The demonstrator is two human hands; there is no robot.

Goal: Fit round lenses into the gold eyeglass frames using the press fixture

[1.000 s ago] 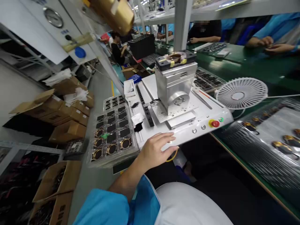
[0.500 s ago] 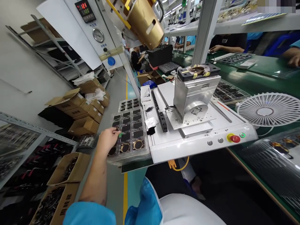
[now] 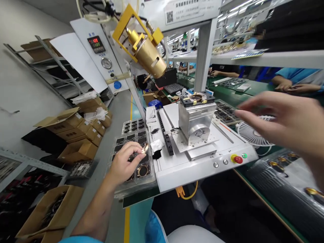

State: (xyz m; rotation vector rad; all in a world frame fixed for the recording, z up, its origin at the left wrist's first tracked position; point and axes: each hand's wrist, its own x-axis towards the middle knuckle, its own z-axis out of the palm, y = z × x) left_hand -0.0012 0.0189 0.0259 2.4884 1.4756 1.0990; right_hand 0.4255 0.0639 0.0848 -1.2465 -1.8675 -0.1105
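My left hand is shut on a thin gold-coloured ring, pinching it between fingertips just above a clear plastic tray. The tray has black pockets, and a gold-rimmed ring sits in one near my fingers. My right hand hangs in the air at the right with its fingers apart, holding nothing I can see. It is nearest a small white fan. A similar ring lies in a black fixture plate atop an aluminium block.
The white machine base has a red emergency stop. A gold-coloured cylinder on a yellow bracket hangs overhead. Cardboard boxes stand on the floor at left. A co-worker's hands work at the far right bench.
My left hand has risen from the tray with a ring pinched in its fingers. My right hand has come into view at the right. The whole view has tilted and pulled back.
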